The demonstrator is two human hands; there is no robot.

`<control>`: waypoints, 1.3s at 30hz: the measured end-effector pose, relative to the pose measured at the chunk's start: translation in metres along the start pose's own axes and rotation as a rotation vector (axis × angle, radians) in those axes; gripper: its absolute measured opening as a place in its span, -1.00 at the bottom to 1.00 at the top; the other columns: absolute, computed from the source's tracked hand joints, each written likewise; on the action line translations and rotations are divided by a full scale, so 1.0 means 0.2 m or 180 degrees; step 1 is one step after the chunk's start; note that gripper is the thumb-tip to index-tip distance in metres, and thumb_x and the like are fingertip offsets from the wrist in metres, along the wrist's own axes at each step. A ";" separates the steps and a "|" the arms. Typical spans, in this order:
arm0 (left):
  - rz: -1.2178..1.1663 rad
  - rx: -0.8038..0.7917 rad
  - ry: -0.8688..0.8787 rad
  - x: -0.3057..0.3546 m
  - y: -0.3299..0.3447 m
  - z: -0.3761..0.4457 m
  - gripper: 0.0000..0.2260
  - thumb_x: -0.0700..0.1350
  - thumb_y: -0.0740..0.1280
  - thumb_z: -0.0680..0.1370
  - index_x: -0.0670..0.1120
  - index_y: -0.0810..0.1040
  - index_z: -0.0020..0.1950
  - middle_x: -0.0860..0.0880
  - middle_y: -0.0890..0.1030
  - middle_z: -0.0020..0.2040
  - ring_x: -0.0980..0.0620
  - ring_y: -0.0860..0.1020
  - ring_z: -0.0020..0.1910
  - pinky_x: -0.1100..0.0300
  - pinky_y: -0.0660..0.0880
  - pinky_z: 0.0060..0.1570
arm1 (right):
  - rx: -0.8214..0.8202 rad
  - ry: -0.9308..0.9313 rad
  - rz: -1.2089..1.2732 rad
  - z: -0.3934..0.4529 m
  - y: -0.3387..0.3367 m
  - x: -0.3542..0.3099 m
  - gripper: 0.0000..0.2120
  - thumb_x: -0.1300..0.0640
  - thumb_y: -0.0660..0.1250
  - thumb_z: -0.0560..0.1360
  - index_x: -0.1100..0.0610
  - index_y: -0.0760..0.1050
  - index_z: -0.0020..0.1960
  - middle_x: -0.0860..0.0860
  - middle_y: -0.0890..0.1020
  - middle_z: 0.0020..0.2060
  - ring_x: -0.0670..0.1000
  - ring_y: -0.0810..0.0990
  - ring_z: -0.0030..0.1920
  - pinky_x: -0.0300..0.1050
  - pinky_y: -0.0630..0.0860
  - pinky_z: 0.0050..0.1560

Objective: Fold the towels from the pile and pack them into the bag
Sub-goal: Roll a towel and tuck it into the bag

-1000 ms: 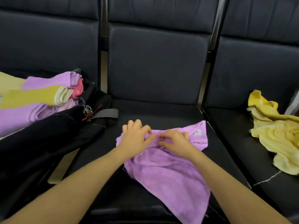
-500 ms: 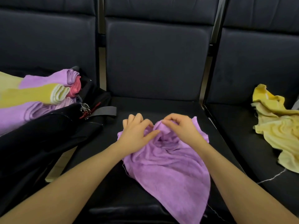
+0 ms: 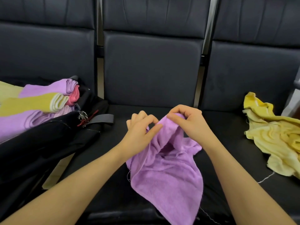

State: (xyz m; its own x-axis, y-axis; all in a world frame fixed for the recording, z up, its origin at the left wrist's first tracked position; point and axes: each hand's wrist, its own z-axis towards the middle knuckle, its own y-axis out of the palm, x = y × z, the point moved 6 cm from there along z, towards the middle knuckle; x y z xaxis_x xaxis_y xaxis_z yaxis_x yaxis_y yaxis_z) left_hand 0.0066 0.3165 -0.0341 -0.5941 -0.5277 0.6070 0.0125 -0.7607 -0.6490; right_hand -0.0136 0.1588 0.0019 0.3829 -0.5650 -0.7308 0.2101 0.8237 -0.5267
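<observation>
Purple towel (image 3: 165,172) hangs toward the seat's front edge, its top edge pinched by left hand (image 3: 141,127) and right hand (image 3: 188,120) close together.

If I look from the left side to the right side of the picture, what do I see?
Folded towels in the black bag → left hand → right hand, both pinching the purple towel → crumpled yellow towel.
</observation>
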 end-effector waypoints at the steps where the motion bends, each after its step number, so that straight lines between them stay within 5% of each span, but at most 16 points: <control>1: -0.0028 0.0081 -0.0002 0.01 -0.02 0.01 -0.89 0.07 0.24 0.58 0.11 0.46 -0.11 0.12 0.30 -0.17 0.14 0.27 -0.08 0.40 0.12 0.02 | 0.0080 0.0011 0.0015 0.00 -0.01 0.01 -0.92 0.12 0.36 0.52 -0.02 0.60 -0.12 -0.18 0.63 -0.20 -0.15 0.59 -0.06 -0.02 0.50 0.14; 7: 0.0127 0.0542 -0.0061 0.02 -0.12 0.03 -0.86 0.04 0.26 0.58 0.03 0.53 -0.09 0.13 0.30 -0.15 0.13 0.21 -0.07 0.22 0.13 -0.03 | 0.0834 0.0085 -0.0048 -0.03 0.04 0.00 -0.79 0.01 0.41 0.46 -0.30 0.49 -0.05 -0.22 0.53 -0.01 -0.15 0.42 0.08 0.17 0.35 0.25; 11: 0.0117 0.0880 -0.0443 -0.03 -0.17 0.03 -0.85 0.04 0.26 0.59 0.01 0.53 -0.10 0.16 0.27 -0.15 0.10 0.23 -0.02 0.25 0.09 -0.03 | 0.1268 0.0234 0.0112 -0.07 0.10 0.01 -0.92 -0.13 0.39 0.42 -0.19 0.50 -0.18 -0.17 0.54 -0.19 -0.09 0.47 -0.06 0.22 0.40 0.14; 14: 0.0149 0.0999 -0.0549 -0.05 -0.19 0.02 -0.85 0.04 0.27 0.58 0.00 0.54 -0.10 0.16 0.25 -0.16 0.09 0.23 -0.02 0.23 0.10 0.01 | 0.1092 0.0354 -0.0007 -0.06 0.18 0.04 -0.81 -0.25 0.38 0.36 -0.16 0.51 -0.16 -0.21 0.58 -0.21 -0.02 0.53 -0.03 0.21 0.41 0.17; 18: 0.0126 0.1041 -0.0570 -0.06 -0.22 0.02 -0.86 0.03 0.28 0.58 0.01 0.54 -0.11 0.16 0.24 -0.17 0.10 0.22 -0.03 0.27 0.07 -0.03 | 0.0665 0.0843 -0.0407 -0.03 0.27 0.09 -0.75 -0.13 0.43 0.42 -0.08 0.52 0.04 -0.13 0.57 0.07 -0.02 0.46 0.18 0.00 0.26 0.28; 22: 0.0090 0.1051 -0.0623 -0.09 -0.23 0.03 -0.86 0.04 0.29 0.58 0.01 0.54 -0.10 0.11 0.28 -0.15 0.08 0.24 -0.01 0.22 0.10 0.03 | 0.0866 0.0770 0.0061 -0.02 0.27 0.09 -0.90 0.07 0.41 0.49 -0.06 0.53 -0.18 -0.14 0.61 -0.18 -0.06 0.59 -0.04 0.08 0.44 0.18; 24: 0.0144 0.0981 -0.0619 -0.11 -0.24 0.03 -0.87 0.03 0.29 0.58 0.01 0.54 -0.09 0.06 0.31 -0.10 0.07 0.26 0.00 0.21 0.11 0.05 | 0.1044 0.0707 0.0484 -0.04 0.24 0.08 -0.94 0.16 0.37 0.52 0.07 0.55 -0.14 -0.05 0.63 -0.23 -0.07 0.60 -0.15 -0.08 0.53 0.01; 27: 0.0520 0.0578 -0.0499 -0.15 -0.21 0.05 -0.93 -0.04 0.25 0.60 -0.01 0.50 -0.02 0.02 0.33 -0.02 0.00 0.28 0.05 0.19 0.13 0.05 | 0.1335 0.0606 0.0615 -0.06 0.16 0.06 -0.95 0.18 0.27 0.58 0.15 0.45 -0.06 0.05 0.56 -0.30 -0.20 0.49 -0.34 -0.41 0.41 -0.30; 30: 0.0619 0.0055 -0.0509 -0.20 -0.16 0.04 -0.90 -0.11 0.23 0.61 -0.02 0.47 0.12 0.00 0.37 0.07 -0.02 0.31 0.13 0.17 0.17 0.12 | 0.1532 0.0567 0.0664 -0.07 0.08 0.07 -0.90 0.19 0.26 0.59 0.10 0.36 0.06 -0.01 0.49 -0.40 -0.22 0.45 -0.43 -0.46 0.39 -0.33; 34: 0.0769 -0.0219 -0.0512 -0.28 -0.13 0.01 -0.79 -0.11 0.26 0.60 -0.01 0.45 0.24 0.04 0.39 0.02 -0.01 0.36 0.13 0.14 0.24 0.18 | 0.1345 0.0667 0.0642 -0.08 0.07 0.11 -0.88 0.22 0.28 0.56 0.08 0.43 0.08 -0.03 0.58 -0.22 -0.17 0.55 -0.23 -0.44 0.45 -0.22; 39: 0.1336 0.0410 -0.0270 -0.34 -0.18 -0.04 -0.75 -0.06 0.39 0.52 -0.05 0.53 0.18 -0.05 0.38 0.08 -0.07 0.31 0.11 0.15 0.13 0.07 | 0.0869 0.0733 0.0458 -0.06 0.18 0.14 -0.71 0.37 0.28 0.50 0.09 0.50 0.15 -0.15 0.55 -0.10 -0.18 0.54 -0.12 -0.49 0.44 -0.15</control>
State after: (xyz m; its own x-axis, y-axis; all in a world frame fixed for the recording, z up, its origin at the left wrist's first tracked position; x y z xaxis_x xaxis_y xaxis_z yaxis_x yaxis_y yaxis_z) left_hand 0.0396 0.3834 -0.0561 -0.4483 -0.8259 0.3420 0.3417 -0.5119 -0.7881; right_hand -0.0070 0.1720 -0.0429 0.2202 -0.4132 -0.8836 0.4126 0.8603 -0.2994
